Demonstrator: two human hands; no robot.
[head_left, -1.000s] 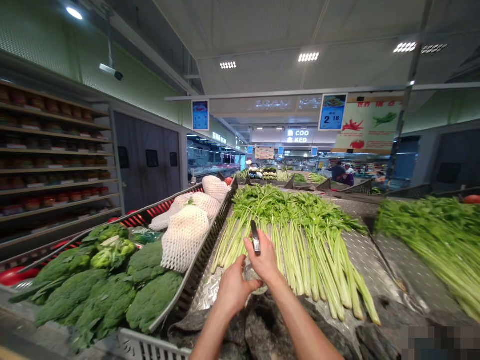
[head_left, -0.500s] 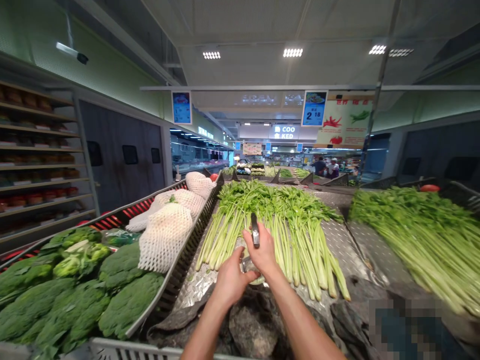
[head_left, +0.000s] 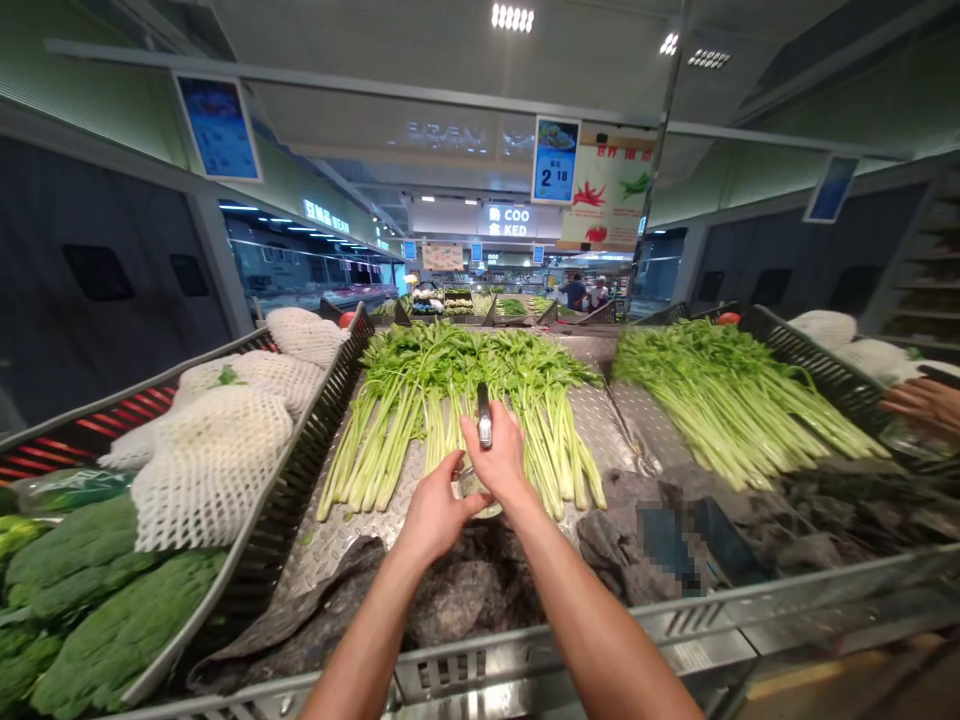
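Observation:
My right hand (head_left: 495, 445) is closed around what looks like a spray bottle (head_left: 484, 415) with a black and silver head, which points away from me. Below that grip, part of a clear body (head_left: 472, 484) shows. My left hand (head_left: 435, 510) curves around this lower part, its thumb and fingers on either side; its exact contact is partly hidden. Both hands are over the near side of the celery (head_left: 450, 370), which lies in a row with leaves at the back and pale stalks towards me. Dark cloth (head_left: 472, 590) lies bunched under my wrists.
On the left, a black crate (head_left: 289, 470) holds net-wrapped produce (head_left: 217, 450) and broccoli (head_left: 112, 600). More celery (head_left: 712, 400) appears on the right, apparently mirrored. At the right edge is a hand (head_left: 930, 405) near a dark object. Price signs (head_left: 556, 160) hang overhead.
The view has turned left-to-right and tilted down, so the crate and celery sit further left and the front rail shows. My hands keep about the same hold. A hand has appeared at the right edge.

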